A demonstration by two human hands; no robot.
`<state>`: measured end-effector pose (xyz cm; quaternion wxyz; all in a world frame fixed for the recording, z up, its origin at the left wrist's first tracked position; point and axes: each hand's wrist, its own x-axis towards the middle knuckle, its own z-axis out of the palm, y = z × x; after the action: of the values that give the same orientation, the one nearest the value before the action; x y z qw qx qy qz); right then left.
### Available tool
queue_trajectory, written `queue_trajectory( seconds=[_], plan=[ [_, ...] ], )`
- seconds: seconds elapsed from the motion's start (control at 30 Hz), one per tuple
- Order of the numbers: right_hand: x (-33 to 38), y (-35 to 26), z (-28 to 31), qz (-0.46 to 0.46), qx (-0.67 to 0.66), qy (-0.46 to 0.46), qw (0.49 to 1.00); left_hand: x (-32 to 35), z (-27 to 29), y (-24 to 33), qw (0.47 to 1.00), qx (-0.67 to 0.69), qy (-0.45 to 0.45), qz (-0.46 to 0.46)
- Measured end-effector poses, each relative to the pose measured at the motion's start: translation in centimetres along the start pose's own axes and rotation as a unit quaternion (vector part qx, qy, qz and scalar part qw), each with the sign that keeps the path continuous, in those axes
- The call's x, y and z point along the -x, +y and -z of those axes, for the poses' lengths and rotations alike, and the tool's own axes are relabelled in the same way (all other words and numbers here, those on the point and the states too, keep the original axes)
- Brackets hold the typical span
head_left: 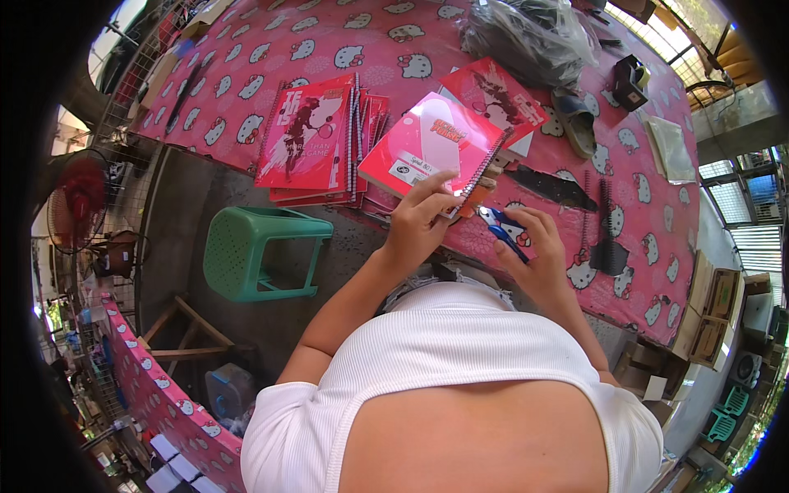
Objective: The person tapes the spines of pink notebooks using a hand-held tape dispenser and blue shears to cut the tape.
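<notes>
A red and pink spiral notebook lies tilted at the near side of the table, its dark coil binding along the right edge. My left hand grips its lower corner, fingers on the cover near the coil's lower end. In my right hand are blue-handled pliers, their jaws at that same end of the coil. Whether the jaws touch the wire is too small to tell. To the left sits a stack of red spiral notebooks. Another red notebook lies behind, on the right.
A grey plastic bag, a sandal, a black tape dispenser and clear plastic sleeves lie on the pink patterned table. Loose dark coils lie at right. A green stool stands left of me.
</notes>
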<state>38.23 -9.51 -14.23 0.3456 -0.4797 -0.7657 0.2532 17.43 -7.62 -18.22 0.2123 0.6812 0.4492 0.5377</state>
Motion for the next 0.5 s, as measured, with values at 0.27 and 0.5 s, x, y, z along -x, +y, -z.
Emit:
queue_trajectory(
  seconds=[0.27,0.5],
  plan=[
    [0.2,0.0,-0.3,-0.006,-0.013,-0.011,1.000,-1.0,-0.8,0.2,0.998,0.016,0.064,-0.025],
    [-0.1,-0.6,-0.7,0.027,0.056,0.003,0.998,-0.5,-1.2,-0.7,0.997,0.015,0.062,-0.042]
  ],
)
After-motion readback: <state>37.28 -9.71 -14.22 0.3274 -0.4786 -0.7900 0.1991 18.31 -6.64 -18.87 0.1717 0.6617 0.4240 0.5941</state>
